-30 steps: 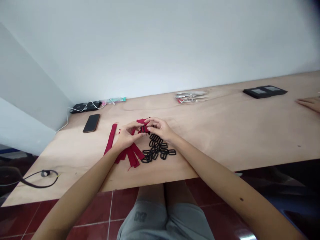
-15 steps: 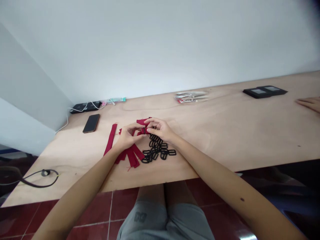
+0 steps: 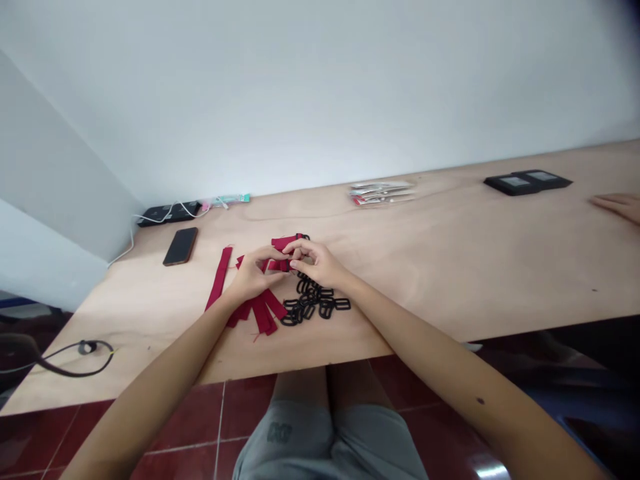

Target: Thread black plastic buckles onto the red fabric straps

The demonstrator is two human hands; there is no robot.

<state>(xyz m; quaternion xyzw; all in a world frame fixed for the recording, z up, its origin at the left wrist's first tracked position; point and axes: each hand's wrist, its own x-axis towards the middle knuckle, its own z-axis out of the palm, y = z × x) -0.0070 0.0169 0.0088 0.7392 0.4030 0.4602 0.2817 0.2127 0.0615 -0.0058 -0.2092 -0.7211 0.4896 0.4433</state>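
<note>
Between my two hands is a short red strap (image 3: 278, 265) with a black buckle on it. My left hand (image 3: 254, 272) grips the strap from the left, thumb and fingers curved around it. My right hand (image 3: 319, 265) pinches its buckle end from the right. Several loose red straps (image 3: 263, 313) lie under and in front of my left hand, with one longer strap (image 3: 219, 277) apart to the left. A pile of black buckles (image 3: 310, 299) lies below my right hand. Behind my fingers rests another red strap (image 3: 283, 242) with a black buckle.
A phone (image 3: 181, 247) lies at the left, near black boxes (image 3: 167, 213) with a white cable. Plastic packets (image 3: 383, 193) and two black devices (image 3: 527, 182) sit toward the wall. Another person's hand (image 3: 617, 203) rests at the right edge. A black cable (image 3: 83, 372) curls at the front left.
My hands have shifted slightly on the strap, and more of the red strap shows between them. The buckle of the strap behind is now more visible. The view has moved slightly.
</note>
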